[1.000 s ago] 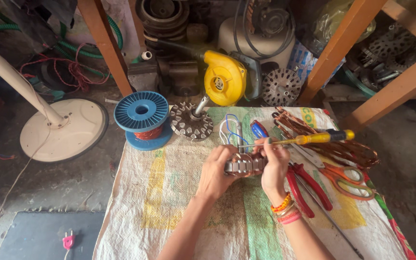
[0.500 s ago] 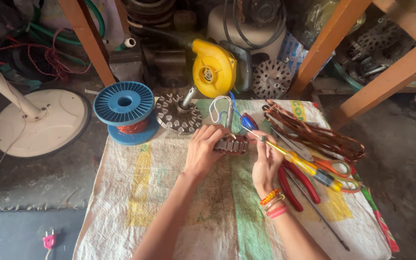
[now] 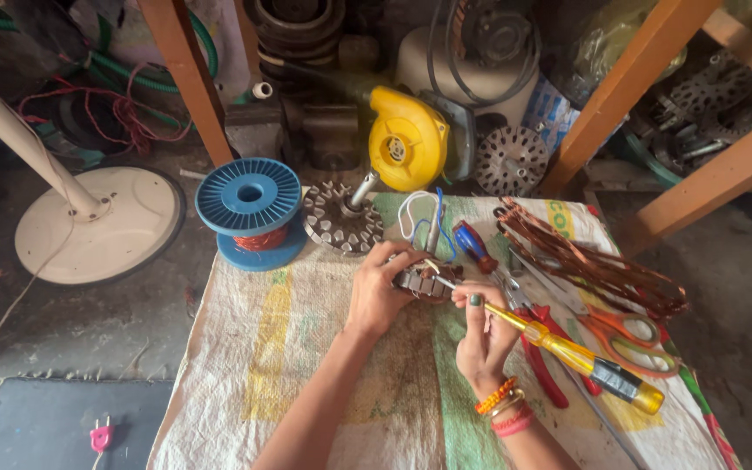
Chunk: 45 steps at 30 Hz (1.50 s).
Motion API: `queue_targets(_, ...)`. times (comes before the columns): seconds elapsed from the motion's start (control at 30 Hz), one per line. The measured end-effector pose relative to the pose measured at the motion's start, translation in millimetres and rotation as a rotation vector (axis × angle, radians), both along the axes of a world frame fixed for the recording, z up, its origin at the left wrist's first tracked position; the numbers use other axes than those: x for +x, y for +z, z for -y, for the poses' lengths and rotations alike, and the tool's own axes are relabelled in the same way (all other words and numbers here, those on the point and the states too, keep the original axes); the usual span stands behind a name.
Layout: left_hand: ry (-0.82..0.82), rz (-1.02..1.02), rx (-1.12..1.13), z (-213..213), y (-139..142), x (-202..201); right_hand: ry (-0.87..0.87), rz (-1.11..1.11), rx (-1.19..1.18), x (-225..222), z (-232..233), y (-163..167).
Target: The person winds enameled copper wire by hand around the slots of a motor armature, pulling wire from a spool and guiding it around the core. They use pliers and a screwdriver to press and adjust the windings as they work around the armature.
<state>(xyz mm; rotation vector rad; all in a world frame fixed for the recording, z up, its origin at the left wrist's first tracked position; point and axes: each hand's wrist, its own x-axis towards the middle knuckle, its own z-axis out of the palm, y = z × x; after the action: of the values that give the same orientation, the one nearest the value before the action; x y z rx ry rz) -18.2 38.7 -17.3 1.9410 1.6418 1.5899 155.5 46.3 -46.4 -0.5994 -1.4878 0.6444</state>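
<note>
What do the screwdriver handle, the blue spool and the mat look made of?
Screwdriver: handle looks like clear yellow plastic, glossy and see-through, with a darker band near its end. Spool: likely moulded blue plastic, matte, ribbed flange, coppery wire wound on it. Mat: seemingly a woven plastic sack, visible weave, stained.

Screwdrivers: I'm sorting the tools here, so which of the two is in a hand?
The yellow-handled screwdriver, gripped by the right hand with its tip at the small stator. The blue-and-red one lies untouched on the sack.
</note>
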Motion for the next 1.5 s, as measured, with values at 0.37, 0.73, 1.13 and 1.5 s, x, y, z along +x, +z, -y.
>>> queue_targets(0.37,0.026,-0.047,0.031,0,-2,-1,-0.045,0.228,0.034,-1,8,21)
queue_targets(0.73,0.094,0.049,-0.028,-10,-17,-1,-0.172,0.374,0.283,-8,9,15)
queue_targets(1.13,0.135,0.067,-0.033,-6,-13,1,-0.201,0.376,0.225,-11,5,14)
queue_targets(1.5,0.104,-0.123,0.003,5,10,5,-0.150,0.289,0.056,-7,14,29)
